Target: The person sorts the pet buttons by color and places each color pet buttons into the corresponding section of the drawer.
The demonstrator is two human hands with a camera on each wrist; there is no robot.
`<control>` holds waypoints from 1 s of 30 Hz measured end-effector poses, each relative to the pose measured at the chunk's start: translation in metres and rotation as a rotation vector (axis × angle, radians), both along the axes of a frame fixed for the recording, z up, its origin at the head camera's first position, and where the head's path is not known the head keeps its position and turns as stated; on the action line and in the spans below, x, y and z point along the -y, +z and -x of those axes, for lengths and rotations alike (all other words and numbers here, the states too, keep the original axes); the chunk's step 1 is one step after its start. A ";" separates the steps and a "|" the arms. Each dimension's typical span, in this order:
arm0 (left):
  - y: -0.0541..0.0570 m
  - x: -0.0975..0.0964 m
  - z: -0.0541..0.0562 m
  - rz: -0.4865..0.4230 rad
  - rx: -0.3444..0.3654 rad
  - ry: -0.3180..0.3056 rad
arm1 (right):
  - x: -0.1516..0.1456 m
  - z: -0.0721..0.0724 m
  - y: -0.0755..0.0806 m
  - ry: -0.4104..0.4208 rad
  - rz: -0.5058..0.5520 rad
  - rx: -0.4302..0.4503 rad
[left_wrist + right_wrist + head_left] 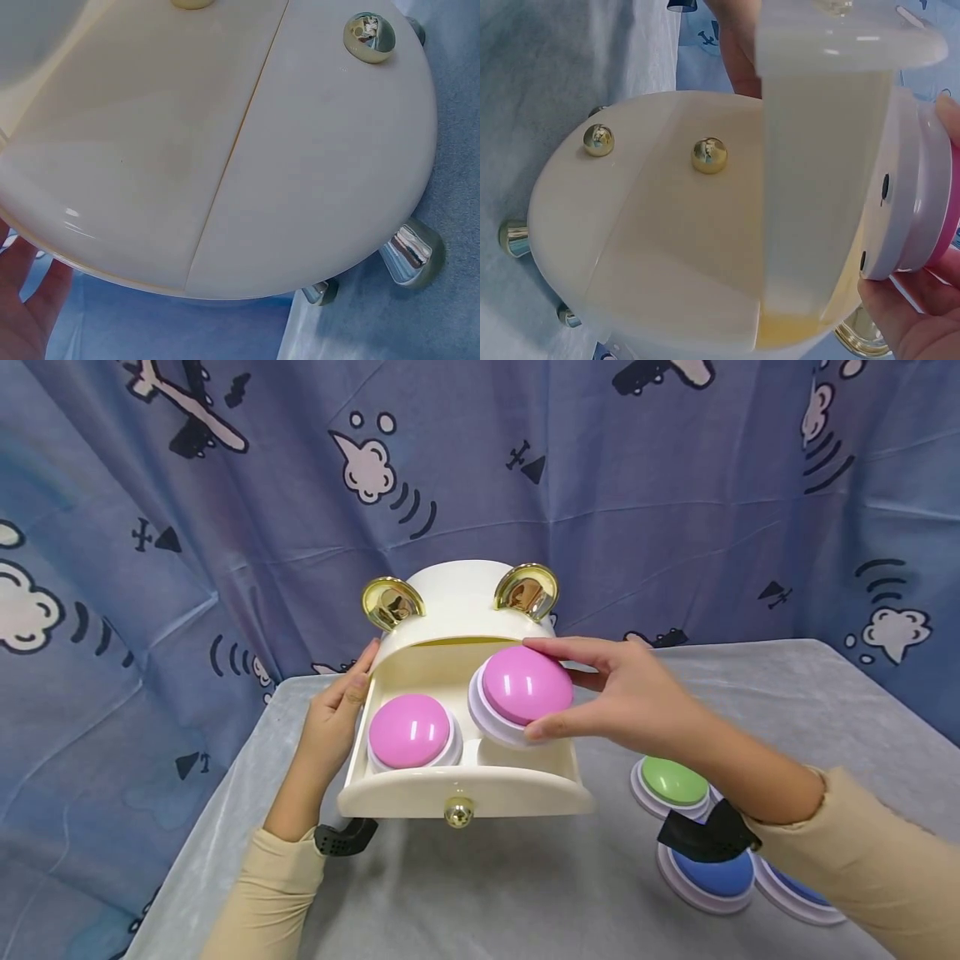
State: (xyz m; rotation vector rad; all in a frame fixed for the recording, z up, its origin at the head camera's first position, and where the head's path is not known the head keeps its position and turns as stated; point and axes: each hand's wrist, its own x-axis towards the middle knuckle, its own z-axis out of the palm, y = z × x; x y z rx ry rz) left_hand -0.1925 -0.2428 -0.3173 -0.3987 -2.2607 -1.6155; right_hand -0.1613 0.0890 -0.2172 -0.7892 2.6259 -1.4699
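A white cabinet (pixel 465 597) with gold ears has its top drawer (pixel 525 789) pulled out. My left hand (pixel 330 718) rests along the cabinet's left side, its fingers fairly straight in the left wrist view. Between thumb and fingers, my right hand (pixel 637 689) grips a push button (pixel 525 685) with a pink dome and white base, tilted over the drawer's right half. Its pale underside (pixel 889 187) shows in the right wrist view. A second pink push button (pixel 408 731) sits in the drawer's left half.
Right of the cabinet on the grey tabletop (pixel 525 893) lie a green push button (pixel 675 781) and blue push buttons (pixel 712 872), partly hidden by my right arm. Gold knobs (pixel 709 155) and short gold feet (pixel 514 238) stick out from the cabinet. A patterned curtain (pixel 465 460) hangs behind.
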 end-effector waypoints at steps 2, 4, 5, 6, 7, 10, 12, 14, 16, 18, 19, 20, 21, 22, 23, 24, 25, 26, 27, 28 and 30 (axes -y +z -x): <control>0.000 0.000 0.000 0.000 0.001 0.000 | 0.002 0.000 -0.001 -0.009 -0.004 -0.008; 0.001 0.000 0.000 0.001 0.003 0.001 | 0.004 0.000 -0.001 -0.005 0.007 0.000; 0.001 0.000 0.000 0.002 0.003 0.003 | 0.005 0.000 -0.002 -0.006 0.005 0.002; 0.001 0.000 0.000 0.005 0.003 0.005 | 0.006 0.000 -0.002 -0.004 0.004 0.002; 0.001 0.000 0.000 0.006 0.003 0.004 | 0.007 0.000 -0.003 -0.007 -0.001 0.002; 0.001 0.000 0.001 0.005 0.003 0.002 | 0.008 0.001 -0.005 -0.006 -0.014 -0.008; 0.001 -0.001 0.000 0.008 0.001 0.002 | 0.009 0.002 -0.007 -0.003 -0.026 -0.030; 0.001 -0.001 0.000 0.012 -0.001 0.005 | 0.010 0.002 -0.008 0.005 -0.029 -0.053; 0.001 -0.001 0.000 0.016 -0.003 0.009 | 0.011 0.002 -0.009 0.014 -0.029 -0.072; 0.001 -0.001 0.000 0.018 -0.006 0.010 | 0.012 0.003 -0.009 0.016 -0.029 -0.085; 0.001 -0.001 0.000 0.017 -0.007 0.008 | 0.012 0.003 -0.010 0.016 -0.030 -0.086; 0.001 -0.001 0.000 0.014 -0.007 0.006 | 0.012 0.003 -0.010 0.013 -0.033 -0.085; 0.001 -0.001 0.000 0.013 -0.007 0.004 | 0.012 0.004 -0.011 0.010 -0.035 -0.082; 0.001 -0.001 0.000 0.012 -0.008 0.002 | 0.012 0.004 -0.011 0.005 -0.039 -0.079; 0.001 -0.001 0.000 0.010 -0.006 0.001 | 0.012 0.005 -0.012 0.002 -0.042 -0.077; 0.001 -0.001 0.000 0.010 -0.005 0.000 | 0.012 0.006 -0.013 -0.002 -0.046 -0.073; 0.001 -0.001 0.000 0.010 -0.004 0.000 | 0.012 0.006 -0.013 -0.005 -0.051 -0.072; 0.001 -0.001 0.000 0.010 -0.003 0.002 | 0.013 0.007 -0.013 -0.007 -0.055 -0.070; 0.001 -0.001 0.000 0.011 -0.002 0.002 | 0.013 0.007 -0.014 -0.009 -0.060 -0.068; 0.001 0.000 0.000 0.011 -0.002 0.003 | 0.013 0.008 -0.014 -0.011 -0.066 -0.069; 0.001 0.000 0.000 0.013 0.000 0.004 | 0.013 0.008 -0.014 -0.015 -0.080 -0.069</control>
